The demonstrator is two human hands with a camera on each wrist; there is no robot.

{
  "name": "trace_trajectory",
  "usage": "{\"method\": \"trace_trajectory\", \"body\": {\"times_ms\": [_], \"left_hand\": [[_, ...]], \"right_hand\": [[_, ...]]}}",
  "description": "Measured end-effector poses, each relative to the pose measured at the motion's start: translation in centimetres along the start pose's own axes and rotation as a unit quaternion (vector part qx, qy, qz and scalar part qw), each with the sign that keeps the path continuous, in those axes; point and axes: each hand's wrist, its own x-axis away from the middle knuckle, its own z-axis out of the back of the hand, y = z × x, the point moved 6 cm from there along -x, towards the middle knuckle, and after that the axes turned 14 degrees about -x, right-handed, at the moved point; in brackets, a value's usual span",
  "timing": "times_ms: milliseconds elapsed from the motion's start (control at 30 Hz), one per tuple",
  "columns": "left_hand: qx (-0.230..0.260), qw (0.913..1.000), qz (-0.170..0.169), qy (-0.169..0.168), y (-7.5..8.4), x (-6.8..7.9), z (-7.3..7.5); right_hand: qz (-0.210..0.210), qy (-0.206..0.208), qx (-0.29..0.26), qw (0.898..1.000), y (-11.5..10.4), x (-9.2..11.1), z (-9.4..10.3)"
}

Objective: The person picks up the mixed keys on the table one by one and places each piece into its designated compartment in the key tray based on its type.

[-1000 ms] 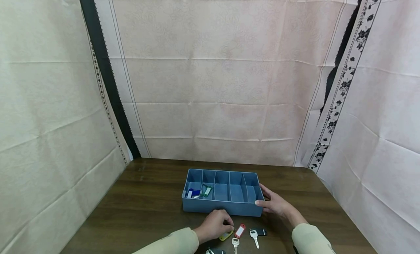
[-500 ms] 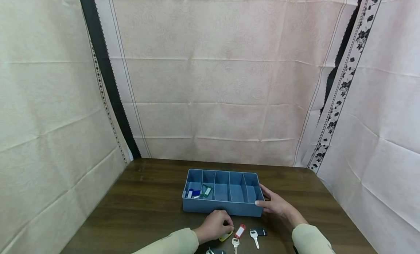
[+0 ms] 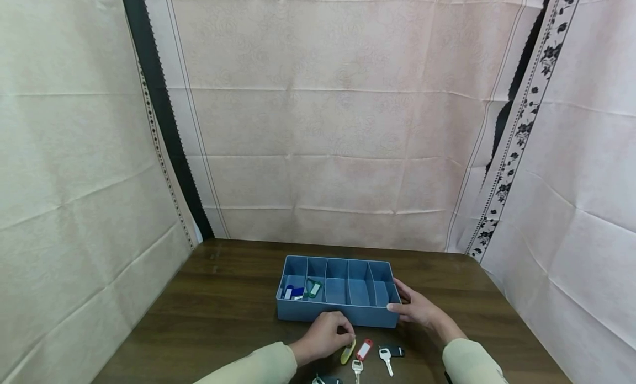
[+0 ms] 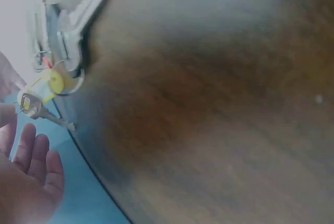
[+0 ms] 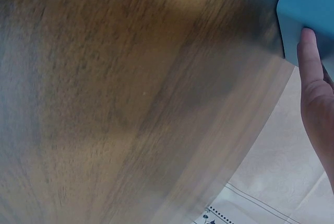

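Observation:
My left hand (image 3: 325, 337) pinches a yellow key tag (image 3: 348, 351) between thumb and fingertips, just in front of the blue divided box (image 3: 338, 313). In the left wrist view, a metal key (image 4: 57, 121) hangs from the tag by the fingertips. My right hand (image 3: 422, 311) grips the box's right end, thumb on the front wall and fingers along the side. One finger (image 5: 310, 51) lies straight against the blue wall in the right wrist view. Blue key tags (image 3: 296, 292) lie in the leftmost compartment and a green key tag (image 3: 314, 288) in the second.
On the wooden table (image 3: 223, 318), a red key tag (image 3: 364, 349) with its key (image 3: 357, 367) lies right of my left hand. Beside it are a black key tag (image 3: 397, 351) and key (image 3: 385, 360). Another dark tag (image 3: 331, 380) sits at the lower frame edge. Cloth (image 3: 318, 124) hangs behind.
My left hand has lifted slightly toward the box, and the yellow key tag has tilted up from the table with it. The right hand stays on the box.

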Motion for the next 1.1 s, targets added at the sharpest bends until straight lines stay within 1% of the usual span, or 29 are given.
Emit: {"method": "trace_trajectory", "body": {"times_ms": [200,333,500,667,900,1100], "left_hand": [[0.012,0.9996,-0.004,0.025,0.6,0.3,1.1],[0.027,0.9993,0.008,0.025,0.6,0.3,1.7],[0.042,0.9985,0.009,0.033,0.7,0.2,2.4],[0.058,0.9976,0.019,0.033,0.6,0.0,3.1],[0.075,0.9960,0.021,0.045,0.7,-0.4,4.4],[0.089,0.9939,0.031,0.058,0.8,-0.8,5.3]], "right_hand": [[0.003,-0.004,0.003,1.000,0.0,0.0,-0.1],[0.002,-0.003,0.006,1.000,0.0,-0.1,0.0],[0.001,-0.003,0.008,1.000,0.1,-0.1,0.0],[0.002,-0.007,0.006,1.000,0.1,-0.2,0.0],[0.001,-0.007,0.000,1.000,0.1,-0.1,0.0],[0.004,-0.002,-0.001,1.000,-0.1,0.1,-0.1]]}}
